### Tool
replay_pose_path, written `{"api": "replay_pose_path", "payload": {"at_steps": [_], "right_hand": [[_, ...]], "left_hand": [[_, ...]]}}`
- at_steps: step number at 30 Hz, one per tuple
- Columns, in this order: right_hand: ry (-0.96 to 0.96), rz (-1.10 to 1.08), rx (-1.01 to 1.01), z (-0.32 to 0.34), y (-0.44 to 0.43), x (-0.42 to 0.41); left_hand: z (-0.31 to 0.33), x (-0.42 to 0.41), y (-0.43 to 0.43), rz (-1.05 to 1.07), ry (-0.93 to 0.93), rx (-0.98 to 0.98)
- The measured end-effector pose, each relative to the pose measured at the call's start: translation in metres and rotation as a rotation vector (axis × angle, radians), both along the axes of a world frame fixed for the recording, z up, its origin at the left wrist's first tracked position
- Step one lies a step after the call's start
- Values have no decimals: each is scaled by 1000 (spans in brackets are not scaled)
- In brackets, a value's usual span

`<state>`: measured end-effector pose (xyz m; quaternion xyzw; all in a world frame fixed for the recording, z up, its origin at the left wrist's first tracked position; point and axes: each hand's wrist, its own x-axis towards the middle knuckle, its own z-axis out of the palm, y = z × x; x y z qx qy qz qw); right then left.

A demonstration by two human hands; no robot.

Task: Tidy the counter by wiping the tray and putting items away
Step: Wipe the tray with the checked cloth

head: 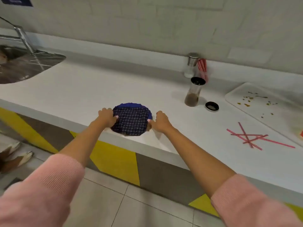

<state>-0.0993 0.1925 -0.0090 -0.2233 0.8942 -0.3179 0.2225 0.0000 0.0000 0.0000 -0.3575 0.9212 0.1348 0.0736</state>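
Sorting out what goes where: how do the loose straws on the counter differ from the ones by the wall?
The loose straws lie flat, crisscrossed and scattered near the counter's front; the bundled straws stand upright together, in what looks like a clear holder, by the wall. The loose ones lie near the tray; the bundled ones stand behind the open jar. Both are red-and-white striped.

The far wall (147,22) is faced with pale tiles in a staggered pattern. A dark blue sign (18,0) sits on it at the far left corner. A long white tabletop (98,86) runs from left to right along the wall. A steel sink (21,66) is set into its far left end, with a metal tap (23,38) above it. The cabinet front (114,161) below shows yellow and grey-brown angled panels. The floor (131,207) is laid with light grey tiles. Lighting is even and soft.
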Motion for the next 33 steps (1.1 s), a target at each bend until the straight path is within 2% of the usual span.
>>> {"api": "replay_pose_path", "payload": {"at_steps": [4,7,9,12,17,23,29,33], "right_hand": [[-26,-90,-70,-3,-20,5],[-78,-150,-95,-9,-33,9],[-46,-169,-65,-13,-38,12],[60,-169,11,-15,-44,16],[88,-210,10,-4,-34,8],[139,-337,-25,27,25,-17],[188,-446,-17,56,117,-42],[250,-537,-16,77,185,-62]], "left_hand": [[-6,-2,-9,31,18,132],[-13,-8,-10,48,121,329],[-16,-12,-10,70,197,411],[-16,-14,-16,54,211,436],[-5,-20,-19,31,252,614],[30,-55,22,-248,223,649],[60,-105,109,-554,89,603],[81,-142,168,-711,91,616]]}}
